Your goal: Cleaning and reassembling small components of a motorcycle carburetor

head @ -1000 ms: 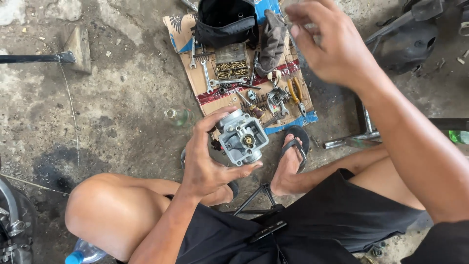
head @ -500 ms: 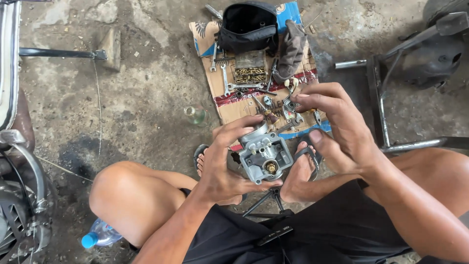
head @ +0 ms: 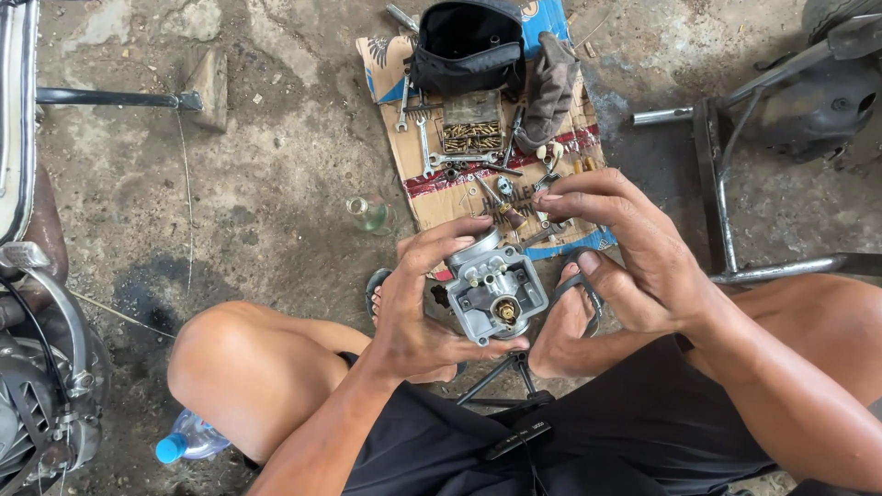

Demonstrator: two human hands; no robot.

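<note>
Cradling a rigid, weighty-looking metal carburetor (head: 496,289) mid-frame, left hand (head: 413,312) grasps its body; right hand (head: 643,266) hovers, fingers loosely curled, holding nothing visible.

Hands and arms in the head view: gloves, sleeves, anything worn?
Both bare. The left hand and right hand have no gloves, and no rings or watch show. Forearms are uncovered, no sleeves in view. The fingers look smudged with grime. Black shorts below.

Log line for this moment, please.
left hand: holds carburetor body | right hand: just beside it, pinching, contents unclear | cardboard: tools
</note>
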